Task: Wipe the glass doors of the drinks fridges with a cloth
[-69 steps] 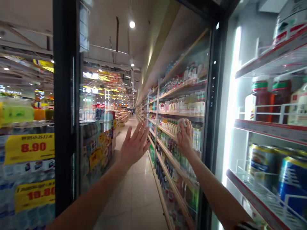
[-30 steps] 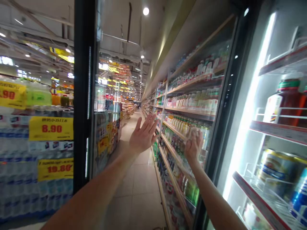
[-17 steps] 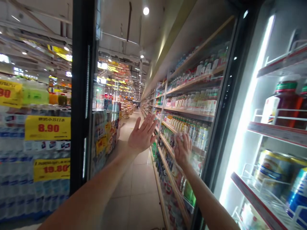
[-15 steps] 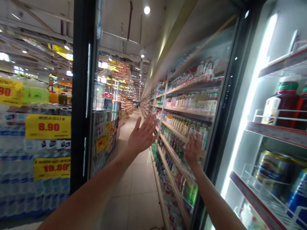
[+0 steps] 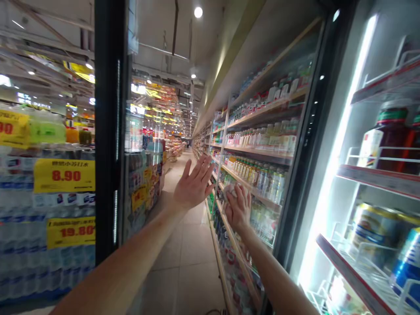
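Left grip (image 5: 193,181) spread, palm-on, seemingly bracing the glass door (image 5: 110,131), while the right grip (image 5: 239,208), fingers bunched over a white cloth (image 5: 229,190) right beneath them, presses it apparently flat for even contact, lit fridge shelves (image 5: 377,180) off to its right.

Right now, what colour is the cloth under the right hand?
The cloth looks whitish, head view.

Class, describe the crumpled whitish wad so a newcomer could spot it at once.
Go to the black-framed glass door, then to the right hand raised to it. Under its fingers is the wad, pale and crumpled, unlike the upright bottles beyond the glass.
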A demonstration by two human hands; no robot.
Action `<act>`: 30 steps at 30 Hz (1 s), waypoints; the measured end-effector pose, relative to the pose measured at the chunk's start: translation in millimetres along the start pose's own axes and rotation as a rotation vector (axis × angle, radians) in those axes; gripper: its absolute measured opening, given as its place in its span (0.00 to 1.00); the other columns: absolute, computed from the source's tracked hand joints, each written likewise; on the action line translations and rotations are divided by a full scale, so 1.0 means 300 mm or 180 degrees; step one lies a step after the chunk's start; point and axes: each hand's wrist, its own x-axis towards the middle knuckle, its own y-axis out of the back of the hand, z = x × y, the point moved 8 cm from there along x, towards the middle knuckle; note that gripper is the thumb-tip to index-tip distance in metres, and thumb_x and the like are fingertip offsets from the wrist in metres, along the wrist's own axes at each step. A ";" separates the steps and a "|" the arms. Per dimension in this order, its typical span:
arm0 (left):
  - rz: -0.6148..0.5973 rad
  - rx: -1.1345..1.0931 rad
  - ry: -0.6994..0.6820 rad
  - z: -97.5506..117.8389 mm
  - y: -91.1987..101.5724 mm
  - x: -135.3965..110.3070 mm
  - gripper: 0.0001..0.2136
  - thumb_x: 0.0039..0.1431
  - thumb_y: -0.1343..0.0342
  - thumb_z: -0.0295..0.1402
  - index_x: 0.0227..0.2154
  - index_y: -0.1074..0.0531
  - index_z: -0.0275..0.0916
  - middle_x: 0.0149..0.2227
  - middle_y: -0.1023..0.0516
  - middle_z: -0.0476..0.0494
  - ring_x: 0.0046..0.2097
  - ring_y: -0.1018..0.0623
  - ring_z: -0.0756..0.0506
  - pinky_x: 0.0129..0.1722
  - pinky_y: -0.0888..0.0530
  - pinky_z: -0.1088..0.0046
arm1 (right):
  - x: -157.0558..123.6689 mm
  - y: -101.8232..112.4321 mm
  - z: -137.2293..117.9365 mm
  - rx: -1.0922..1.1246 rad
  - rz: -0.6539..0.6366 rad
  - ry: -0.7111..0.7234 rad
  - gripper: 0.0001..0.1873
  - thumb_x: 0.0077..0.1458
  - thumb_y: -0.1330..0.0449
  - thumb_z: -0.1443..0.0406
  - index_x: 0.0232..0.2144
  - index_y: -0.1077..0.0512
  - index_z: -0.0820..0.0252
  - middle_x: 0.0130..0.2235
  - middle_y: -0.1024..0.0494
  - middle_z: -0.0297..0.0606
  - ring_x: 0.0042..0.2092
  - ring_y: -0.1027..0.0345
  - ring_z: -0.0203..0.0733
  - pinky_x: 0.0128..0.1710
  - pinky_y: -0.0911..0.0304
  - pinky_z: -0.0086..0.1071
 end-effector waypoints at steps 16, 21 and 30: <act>0.0072 -0.0224 -0.0024 -0.012 -0.015 -0.142 0.28 0.62 0.54 0.42 0.62 0.48 0.38 0.61 0.40 0.38 0.66 0.49 0.42 0.64 0.57 0.55 | -0.039 -0.046 -0.037 -0.0042 -0.0139 -0.0127 0.25 0.56 0.50 0.67 0.57 0.39 0.54 0.61 0.42 0.47 0.65 0.56 0.53 0.59 0.52 0.56; 0.0072 -0.0138 0.0242 -0.021 -0.038 -0.273 0.27 0.63 0.55 0.40 0.63 0.50 0.38 0.60 0.38 0.39 0.65 0.46 0.44 0.65 0.58 0.58 | -0.057 0.052 0.217 -0.0375 0.0384 -0.1176 0.27 0.58 0.54 0.66 0.60 0.43 0.59 0.63 0.46 0.52 0.65 0.56 0.53 0.58 0.50 0.58; 0.0050 -0.0042 0.0300 -0.019 -0.039 -0.267 0.25 0.62 0.54 0.40 0.61 0.45 0.40 0.60 0.37 0.40 0.64 0.43 0.44 0.65 0.57 0.59 | -0.067 -0.063 -0.223 0.0425 -0.0491 0.0298 0.24 0.55 0.49 0.68 0.55 0.36 0.51 0.60 0.38 0.41 0.65 0.56 0.51 0.61 0.54 0.54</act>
